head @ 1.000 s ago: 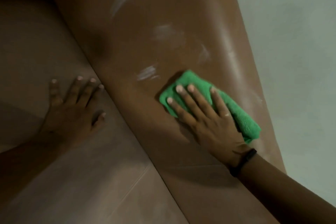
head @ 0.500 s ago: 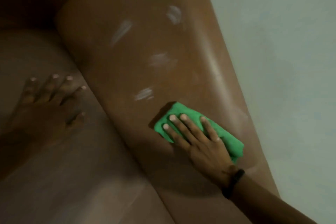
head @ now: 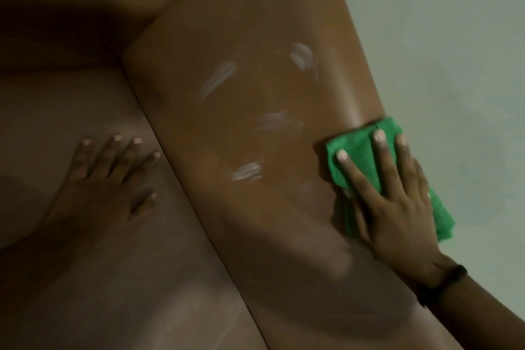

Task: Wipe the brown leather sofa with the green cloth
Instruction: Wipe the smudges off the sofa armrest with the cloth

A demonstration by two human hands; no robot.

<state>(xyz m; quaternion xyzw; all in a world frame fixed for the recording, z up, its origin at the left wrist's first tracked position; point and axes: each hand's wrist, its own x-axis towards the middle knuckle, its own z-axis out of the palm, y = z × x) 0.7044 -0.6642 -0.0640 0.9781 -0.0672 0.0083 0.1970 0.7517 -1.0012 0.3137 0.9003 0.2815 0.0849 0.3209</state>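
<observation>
while the left hand point(head: 105, 179) stays splayed, right hand point(head: 392, 207) fingers flat slid green cloth point(head: 358, 156) rightward.

Brown sofa point(head: 255, 23), armrest top streaked with white smears point(head: 217, 81). Green cloth point(head: 358, 150) lies at its outer edge, right hand point(head: 395, 207) flat on it. Left hand point(head: 105, 179) flat on seat.

The right hand point(head: 395, 207) is laid flat, palm down, with the fingers point(head: 382, 150) stretched out and slightly spread, pointing away from the body. A dark band point(head: 443, 283) is worn on the right wrist, and the forearm is extended from the lower right corner. The left hand point(head: 105, 179) is also placed flat, palm down, its fingers spread wide and the thumb held apart. The left forearm is seen in shadow at the lower left.
</observation>
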